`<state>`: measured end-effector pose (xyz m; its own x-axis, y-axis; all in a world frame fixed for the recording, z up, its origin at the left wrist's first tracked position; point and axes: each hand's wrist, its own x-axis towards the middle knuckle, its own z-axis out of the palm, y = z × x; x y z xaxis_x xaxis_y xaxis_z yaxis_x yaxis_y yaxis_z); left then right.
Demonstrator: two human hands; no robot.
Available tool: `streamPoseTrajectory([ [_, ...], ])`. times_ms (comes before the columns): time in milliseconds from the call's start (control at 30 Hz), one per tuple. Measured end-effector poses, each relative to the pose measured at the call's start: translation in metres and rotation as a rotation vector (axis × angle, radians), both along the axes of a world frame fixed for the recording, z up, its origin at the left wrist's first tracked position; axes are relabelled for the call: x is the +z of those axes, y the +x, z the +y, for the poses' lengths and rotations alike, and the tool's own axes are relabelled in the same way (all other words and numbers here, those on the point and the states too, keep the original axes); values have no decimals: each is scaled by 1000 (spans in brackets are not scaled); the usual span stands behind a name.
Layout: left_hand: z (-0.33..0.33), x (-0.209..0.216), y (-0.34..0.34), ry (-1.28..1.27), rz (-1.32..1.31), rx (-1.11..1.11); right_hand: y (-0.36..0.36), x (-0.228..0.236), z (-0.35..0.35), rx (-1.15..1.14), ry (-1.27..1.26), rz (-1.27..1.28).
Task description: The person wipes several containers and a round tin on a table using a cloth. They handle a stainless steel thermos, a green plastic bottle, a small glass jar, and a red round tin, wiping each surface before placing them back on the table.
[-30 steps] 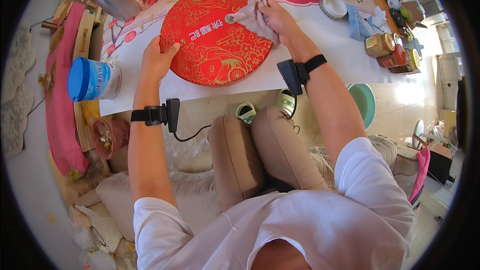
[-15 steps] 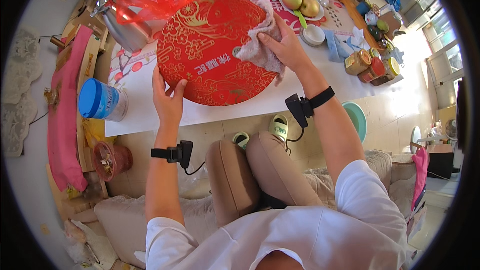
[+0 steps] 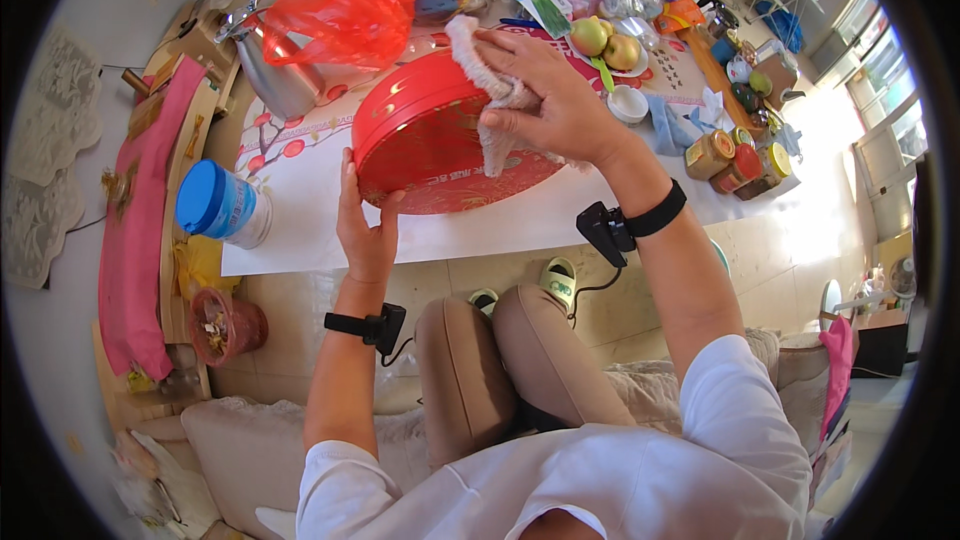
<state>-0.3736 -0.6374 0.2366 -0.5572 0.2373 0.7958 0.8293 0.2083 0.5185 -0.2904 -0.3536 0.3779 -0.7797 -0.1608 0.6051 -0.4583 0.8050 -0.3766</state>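
A round red gift box (image 3: pixel 420 105) with gold patterns is held tilted above the table, its side wall turned up and its patterned face turned toward me. My left hand (image 3: pixel 368 225) grips the box's near left edge, thumb on the face side and fingers along the rim. A pale, fluffy cloth (image 3: pixel 468 45) is in my right hand (image 3: pixel 550 95), pressed over the box's right part and side. The cloth and my right hand hide that part of the box. My right fingertips are partly covered by the cloth.
A red plastic bag (image 3: pixel 345 25) and a steel thermos jug (image 3: pixel 280 80) stand behind on the left, a blue-lidded tub (image 3: pixel 215 200) nearer. A plate of fruit (image 3: pixel 622 55), a white bowl (image 3: pixel 628 105) and several jars (image 3: pixel 738 165) are on the right. A waste bin (image 3: pixel 228 325) stands below left.
The box has tipped so that its side wall shows where its face was seen broadly before. My right hand with the cloth has moved left onto the box's side; my left hand shifted slightly right.
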Motion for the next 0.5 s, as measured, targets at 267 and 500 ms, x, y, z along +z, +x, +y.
streamPoseTrajectory([
  [267,19,25,21,-46,159,15,-7,30,-60,-21,483,56],
  [500,16,-10,22,192,-587,-223,-11,42,-48,117,463,-25],
])
